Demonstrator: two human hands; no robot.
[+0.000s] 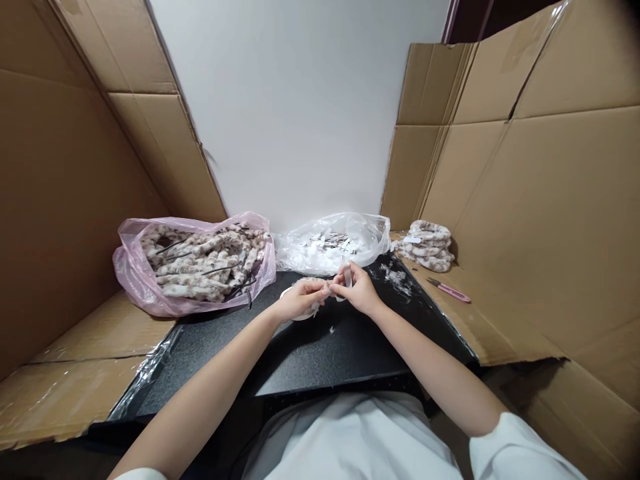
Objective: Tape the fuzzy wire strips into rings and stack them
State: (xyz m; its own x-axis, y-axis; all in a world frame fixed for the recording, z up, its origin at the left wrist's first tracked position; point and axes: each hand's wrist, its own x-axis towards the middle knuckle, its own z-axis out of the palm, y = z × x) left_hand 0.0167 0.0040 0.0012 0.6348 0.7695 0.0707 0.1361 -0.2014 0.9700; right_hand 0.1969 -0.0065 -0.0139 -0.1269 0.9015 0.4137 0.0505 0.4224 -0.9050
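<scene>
Over the black tabletop, my left hand is closed on a fluffy white-and-brown band, which is mostly hidden under the fingers. My right hand pinches a narrow white strip that loops up beside the fingers. The fingertips of both hands meet at the band's end. Whether the strip is joined to the band there is too small to tell.
A pink plastic bag of fluffy strips and dark cords lies at the left. Behind my hands sits a clear bag with white pieces. On the right are stacked fluffy bands, pink thread snips and loose fluff. Cardboard walls flank the table.
</scene>
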